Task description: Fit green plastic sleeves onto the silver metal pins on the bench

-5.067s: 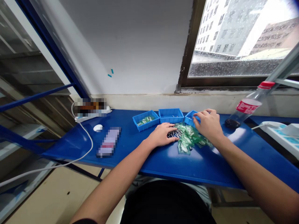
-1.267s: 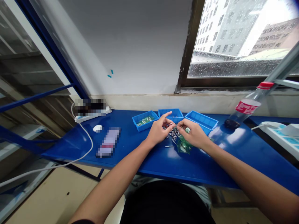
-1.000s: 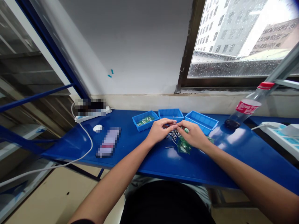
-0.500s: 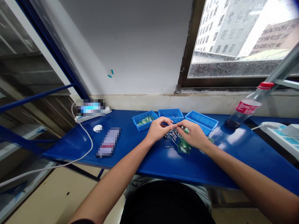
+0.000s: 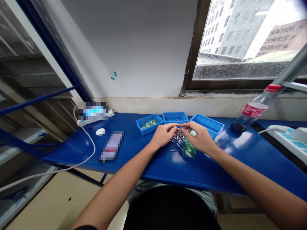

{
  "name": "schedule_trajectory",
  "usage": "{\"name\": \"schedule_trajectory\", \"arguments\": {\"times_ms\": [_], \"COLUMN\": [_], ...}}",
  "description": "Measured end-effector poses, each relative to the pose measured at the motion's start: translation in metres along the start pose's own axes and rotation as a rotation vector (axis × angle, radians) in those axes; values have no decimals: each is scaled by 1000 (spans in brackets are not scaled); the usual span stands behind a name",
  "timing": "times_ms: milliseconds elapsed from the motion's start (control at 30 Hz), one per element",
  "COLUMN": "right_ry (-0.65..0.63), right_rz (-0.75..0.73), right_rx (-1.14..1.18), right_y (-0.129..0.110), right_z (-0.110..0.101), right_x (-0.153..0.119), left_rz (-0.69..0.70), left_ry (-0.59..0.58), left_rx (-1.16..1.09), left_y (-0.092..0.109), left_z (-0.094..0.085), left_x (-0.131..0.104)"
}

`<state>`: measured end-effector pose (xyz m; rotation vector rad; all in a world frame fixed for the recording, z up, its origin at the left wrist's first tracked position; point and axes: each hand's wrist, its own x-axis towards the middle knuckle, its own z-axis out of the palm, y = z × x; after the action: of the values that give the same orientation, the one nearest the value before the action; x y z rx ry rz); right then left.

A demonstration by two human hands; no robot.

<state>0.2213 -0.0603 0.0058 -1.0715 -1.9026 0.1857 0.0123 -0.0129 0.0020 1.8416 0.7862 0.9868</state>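
Note:
My left hand (image 5: 163, 135) and my right hand (image 5: 198, 138) meet over the middle of the table, fingertips nearly touching. Thumb and fingers of each are pinched together; a tiny pale bit shows between them, too small to name. Directly below lies a heap of thin silvery metal pins that look like blind rivets (image 5: 177, 139). Small green packets (image 5: 189, 150) are piled under my right palm, which partly covers them. One loose rivet (image 5: 174, 150) lies apart, nearer to me.
Behind my hands stand a left blue tray (image 5: 151, 130) with green packets, a middle blue tray (image 5: 175, 113) with a few pins, and a right blue tray (image 5: 208, 122). A cola bottle (image 5: 254, 110) leans at right. A phone-like blurred object (image 5: 111, 146) and white cable (image 5: 92, 140) lie left.
My left fingers have lowered and flattened, and both hands' fingertips have shifted slightly against each other. The trays, rivet heap and packets look the same.

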Motion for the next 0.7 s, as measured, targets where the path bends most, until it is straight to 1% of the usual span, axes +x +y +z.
{"name": "schedule_trajectory", "arguments": {"times_ms": [233,300,433,567,700], "right_ry": [-3,5,-3,-44,-80], "right_rz": [22,28,58,88,58], "right_rx": [-6,-10,14,49,87], "right_y": [-1,0,5,5,2], "right_z": [0,0,3,5,3], "right_x": [0,0,-1,-1,0], "left_rz": [69,82,53,35,42], "left_ry": [44,23,-11,-12,-29], "left_rx": [58,48,13,89,130], "left_y": [2,2,0,-1,-1], "left_z": [-2,0,3,2,2], "left_x": [-2,-2,-2,-3,-4]}}
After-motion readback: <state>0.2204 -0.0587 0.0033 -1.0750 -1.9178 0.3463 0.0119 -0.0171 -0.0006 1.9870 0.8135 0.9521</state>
